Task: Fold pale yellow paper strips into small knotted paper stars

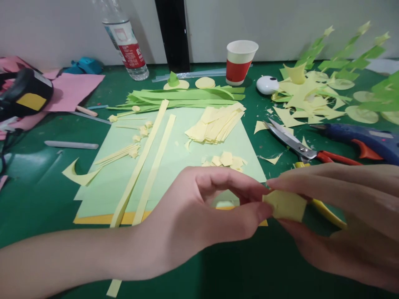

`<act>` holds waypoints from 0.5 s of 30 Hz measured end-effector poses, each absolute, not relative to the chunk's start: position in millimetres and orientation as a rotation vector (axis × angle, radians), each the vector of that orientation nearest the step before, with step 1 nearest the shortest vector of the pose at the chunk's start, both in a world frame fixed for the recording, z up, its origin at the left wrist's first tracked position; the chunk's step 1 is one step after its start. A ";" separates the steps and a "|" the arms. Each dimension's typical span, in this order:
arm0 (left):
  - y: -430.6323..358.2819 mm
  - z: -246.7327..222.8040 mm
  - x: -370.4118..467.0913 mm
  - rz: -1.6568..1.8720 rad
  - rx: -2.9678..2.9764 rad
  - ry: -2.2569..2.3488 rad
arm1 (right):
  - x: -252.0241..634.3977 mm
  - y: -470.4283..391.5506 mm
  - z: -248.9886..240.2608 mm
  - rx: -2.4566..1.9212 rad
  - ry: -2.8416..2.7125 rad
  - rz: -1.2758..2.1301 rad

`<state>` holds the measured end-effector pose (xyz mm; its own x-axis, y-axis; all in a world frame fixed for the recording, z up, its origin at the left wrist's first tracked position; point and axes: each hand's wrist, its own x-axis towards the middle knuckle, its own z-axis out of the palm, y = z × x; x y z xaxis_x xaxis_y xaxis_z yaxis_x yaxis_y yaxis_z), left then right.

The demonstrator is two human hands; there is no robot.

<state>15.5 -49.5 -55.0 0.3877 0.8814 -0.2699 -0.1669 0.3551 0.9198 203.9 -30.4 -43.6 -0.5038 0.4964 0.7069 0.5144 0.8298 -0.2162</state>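
My left hand (215,207) pinches the left corner of a small folded yellow paper piece (288,205) between thumb and forefinger. My right hand (339,207) is around the right side of the same piece, fingers closed in on it from above and below. Under my left wrist runs a long yellow paper strip (141,166), with a second strip (156,170) beside it. Just beyond my left hand, several small yellow pentagons (226,158) lie on light green sheets (183,153). A stack of short yellow strips (216,122) rests farther back on the sheets.
Scissors (299,147) and a blue glue gun (368,139) lie at the right, near yellow scraps (305,97). Green strips (183,97), a paper cup (238,62) and a bottle (127,50) are at the back. Pink paper (75,89) is at the left.
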 end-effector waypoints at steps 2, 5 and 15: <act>-49.4 -56.4 14.6 0.820 0.960 0.885 | 202.5 -29.9 -43.9 -0.729 -2.179 -0.008; -49.4 -57.5 13.8 0.806 0.934 0.873 | 197.4 -27.5 -39.3 -0.706 -2.246 0.024; -46.4 -45.3 18.0 0.720 0.713 0.833 | 198.6 -21.6 -41.6 -0.532 -2.215 -0.169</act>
<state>18.0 -46.4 -45.3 0.4758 0.7873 -0.3923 -0.2739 0.5564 0.7845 198.6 -21.6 -41.6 -0.5644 0.3177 0.7619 0.4296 0.9012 -0.0576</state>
